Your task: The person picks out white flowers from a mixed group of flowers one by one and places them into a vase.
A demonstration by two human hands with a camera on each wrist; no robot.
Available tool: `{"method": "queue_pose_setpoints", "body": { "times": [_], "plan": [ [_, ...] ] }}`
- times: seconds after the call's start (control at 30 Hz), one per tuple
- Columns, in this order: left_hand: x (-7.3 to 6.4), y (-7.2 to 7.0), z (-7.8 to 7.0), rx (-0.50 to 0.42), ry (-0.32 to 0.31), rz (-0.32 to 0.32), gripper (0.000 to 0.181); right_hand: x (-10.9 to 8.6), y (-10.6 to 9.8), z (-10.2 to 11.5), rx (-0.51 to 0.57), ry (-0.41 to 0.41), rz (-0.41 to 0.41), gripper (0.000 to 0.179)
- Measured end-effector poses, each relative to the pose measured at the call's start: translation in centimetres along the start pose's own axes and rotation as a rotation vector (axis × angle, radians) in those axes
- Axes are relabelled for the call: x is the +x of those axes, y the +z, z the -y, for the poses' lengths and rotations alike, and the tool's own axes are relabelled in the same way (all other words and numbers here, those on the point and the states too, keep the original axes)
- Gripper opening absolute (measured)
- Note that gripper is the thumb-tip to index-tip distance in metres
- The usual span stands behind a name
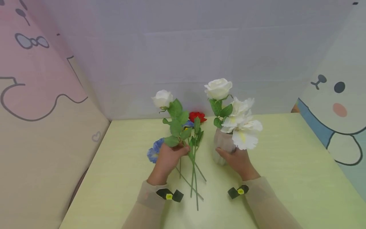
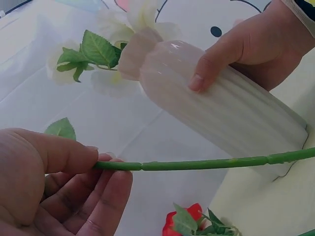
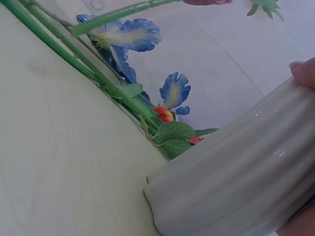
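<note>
My left hand (image 1: 168,157) pinches the green stem (image 2: 197,164) of a white rose (image 1: 162,99) between thumb and fingers. The rose stands upright above the table, and its leaves cover part of the flowers behind. With my right hand (image 1: 240,163) I hold a pale ribbed vase (image 1: 223,141), thumb on the near side; it stands on the table. Another white rose (image 1: 218,89) and ruffled white flowers (image 1: 244,137) rise from its mouth. In the right wrist view the held stem's cut end (image 3: 81,29) hangs left of the vase, apart from it.
Left of the vase lie a red flower (image 1: 197,117), blue irises (image 1: 153,153) and several loose green stems (image 1: 196,190) that cross on the pale yellow table (image 1: 300,178). A white cloth wall (image 1: 188,57) closes the back; printed cartoon panels (image 1: 340,95) flank both sides.
</note>
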State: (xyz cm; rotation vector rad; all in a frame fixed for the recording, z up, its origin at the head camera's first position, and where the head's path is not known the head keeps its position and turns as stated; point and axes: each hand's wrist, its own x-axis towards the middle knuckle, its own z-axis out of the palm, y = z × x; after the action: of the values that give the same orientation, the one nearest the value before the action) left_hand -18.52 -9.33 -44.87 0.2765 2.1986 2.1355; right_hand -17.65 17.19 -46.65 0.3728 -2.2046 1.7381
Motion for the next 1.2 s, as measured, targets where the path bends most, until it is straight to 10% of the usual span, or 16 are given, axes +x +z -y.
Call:
{"method": "queue_pose_setpoints", "body": {
  "times": [0.53, 0.8, 1.2],
  "plan": [
    [-0.9, 0.5, -1.8, -0.146, 0.184, -0.142, 0.032, -0.1, -0.1, 0.1, -0.046, 0.031, -0.004, 0.078],
    [-1.0, 0.6, -2.5, -0.211, 0.384, -0.169, 0.022, 0.0, -0.1, -0.3, -0.041, 0.014, 0.001, 0.073],
    [-1.5, 0.9, -2.6, -0.338, 0.471, -0.237, 0.016, 0.1, 0.0, -0.1, -0.01, 0.001, 0.005, 0.076]
  ]
}}
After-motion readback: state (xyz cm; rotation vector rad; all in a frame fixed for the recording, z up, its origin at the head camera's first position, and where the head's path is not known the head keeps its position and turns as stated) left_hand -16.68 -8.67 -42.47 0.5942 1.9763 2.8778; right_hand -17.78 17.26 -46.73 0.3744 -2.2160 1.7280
